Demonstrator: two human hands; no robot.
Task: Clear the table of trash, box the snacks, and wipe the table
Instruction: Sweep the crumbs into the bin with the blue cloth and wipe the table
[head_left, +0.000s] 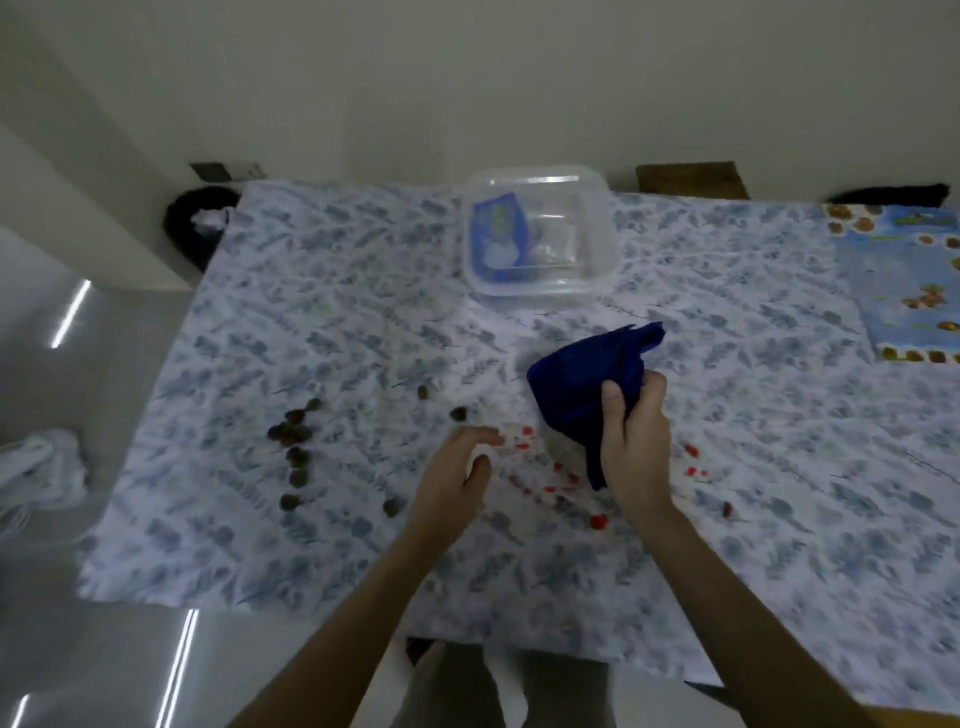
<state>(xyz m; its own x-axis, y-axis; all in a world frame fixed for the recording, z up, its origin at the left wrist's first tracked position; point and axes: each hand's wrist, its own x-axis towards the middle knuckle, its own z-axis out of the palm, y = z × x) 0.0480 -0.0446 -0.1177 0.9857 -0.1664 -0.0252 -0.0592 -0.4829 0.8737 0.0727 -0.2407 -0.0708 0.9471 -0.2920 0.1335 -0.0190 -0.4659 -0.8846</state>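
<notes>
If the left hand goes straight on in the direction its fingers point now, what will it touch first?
Probably the small red bits on the tablecloth, which lie just past the fingertips of the left hand. Beyond them hangs the blue cloth held in the right hand. Depth is hard to judge.

Right hand (631, 441) gripping blue cloth (587, 384) above patterned table (727, 467), left hand (457, 467) curling beside red crumbs (524, 439), clear box (540, 236) sitting behind

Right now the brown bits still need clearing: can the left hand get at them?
Probably yes: the left hand hovers just right of the brown bits, with only bare tablecloth between them.
</notes>
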